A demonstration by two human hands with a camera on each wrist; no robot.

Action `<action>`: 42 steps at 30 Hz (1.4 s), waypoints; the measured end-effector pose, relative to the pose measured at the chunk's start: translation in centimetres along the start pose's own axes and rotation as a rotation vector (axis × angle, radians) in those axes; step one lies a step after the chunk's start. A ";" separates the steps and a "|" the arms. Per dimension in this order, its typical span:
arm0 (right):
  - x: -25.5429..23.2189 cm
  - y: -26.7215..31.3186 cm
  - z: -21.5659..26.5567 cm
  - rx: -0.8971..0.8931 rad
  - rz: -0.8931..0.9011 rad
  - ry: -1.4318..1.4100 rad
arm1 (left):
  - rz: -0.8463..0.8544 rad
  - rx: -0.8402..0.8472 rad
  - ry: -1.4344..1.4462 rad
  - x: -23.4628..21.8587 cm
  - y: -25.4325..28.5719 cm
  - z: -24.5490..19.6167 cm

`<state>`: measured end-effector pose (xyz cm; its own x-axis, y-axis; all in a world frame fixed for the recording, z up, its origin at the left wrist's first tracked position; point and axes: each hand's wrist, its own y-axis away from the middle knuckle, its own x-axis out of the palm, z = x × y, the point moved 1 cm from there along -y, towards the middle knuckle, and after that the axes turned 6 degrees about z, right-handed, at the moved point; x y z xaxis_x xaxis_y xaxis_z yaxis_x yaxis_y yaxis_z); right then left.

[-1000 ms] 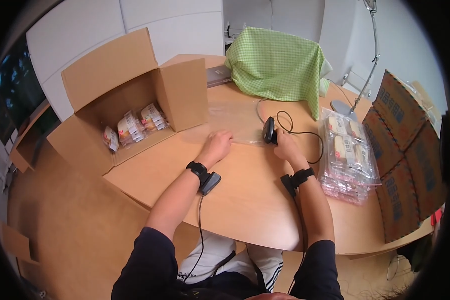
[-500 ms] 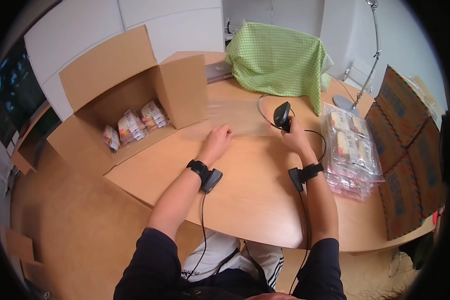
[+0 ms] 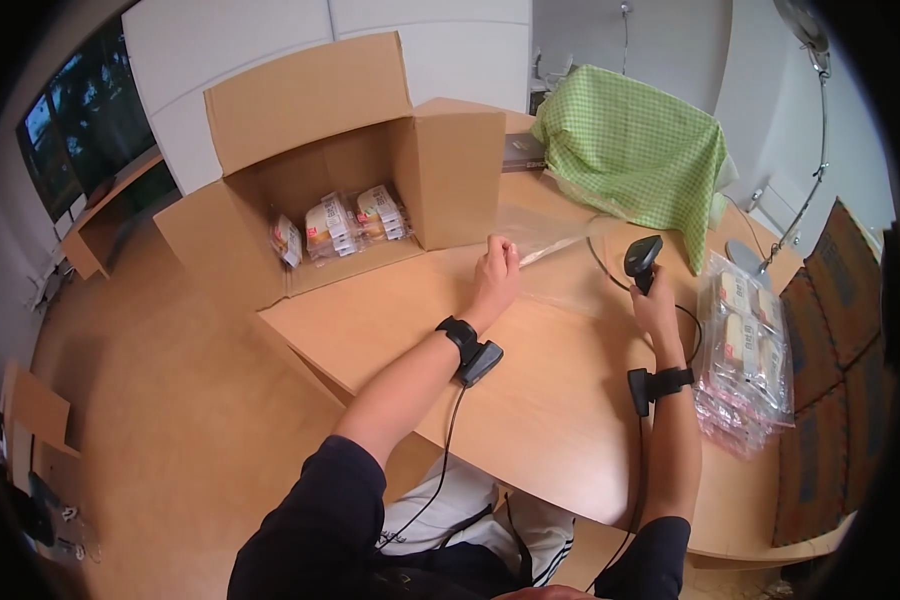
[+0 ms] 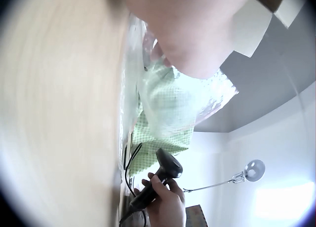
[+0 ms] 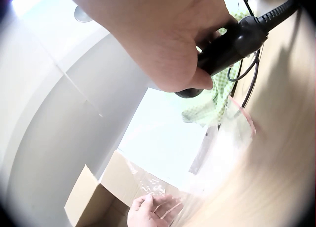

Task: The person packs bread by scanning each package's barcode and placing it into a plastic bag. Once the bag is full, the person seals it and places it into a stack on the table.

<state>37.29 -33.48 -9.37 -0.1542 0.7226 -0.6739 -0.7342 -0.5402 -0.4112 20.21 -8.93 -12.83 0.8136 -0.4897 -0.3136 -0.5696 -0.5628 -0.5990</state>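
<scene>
My left hand [image 3: 495, 280] pinches the edge of a clear plastic bag [image 3: 555, 262], and part of that bag rises off the table beside the fingers. In the left wrist view the lifted plastic [image 4: 170, 101] hangs from the hand, overlapping the green cloth behind. A black handheld barcode scanner [image 3: 644, 256] is gripped in my right hand [image 3: 656, 312], its head held up above the table. The scanner's handle [image 5: 232, 52] and cable show in the right wrist view, where the palm hides part of it.
An open cardboard box [image 3: 460, 180] on the left holds several wrapped bread packs [image 3: 332, 225]. On the right lie stacked clear bags of packs [image 3: 745, 345] beside a printed brown carton [image 3: 820, 400]. A green checked cloth [image 3: 635, 145] drapes something at the back, near a lamp [image 3: 820, 130].
The head view has turned left, shifting the scene rightward. My left hand, earlier low over the flat plastic bag, now lifts its edge. The scanner has risen in my right hand.
</scene>
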 end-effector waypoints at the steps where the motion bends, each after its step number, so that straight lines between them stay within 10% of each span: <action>1: -0.1 0.1 0.0 -0.009 -0.007 -0.008 | -0.031 0.019 0.036 0.0 0.1 -0.1; 9: 0.2 1.2 2.1 0.060 0.147 0.130 | -0.142 0.132 0.211 -0.3 0.5 -2.2; 24: 2.1 1.7 1.8 0.008 0.225 0.236 | 0.294 0.337 0.323 -2.3 1.2 -8.5; 32: 3.0 1.2 -0.3 -0.122 0.288 0.272 | 0.630 0.847 -0.099 -9.7 4.6 -11.4; 42: 2.5 1.9 1.0 -0.014 0.219 0.260 | 0.792 0.575 -0.375 -17.1 7.3 -6.1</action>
<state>34.85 -32.30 -11.25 -0.1327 0.4555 -0.8803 -0.6925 -0.6780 -0.2464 1.38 -8.74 -7.32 0.2719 -0.2864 -0.9187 -0.8940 0.2782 -0.3514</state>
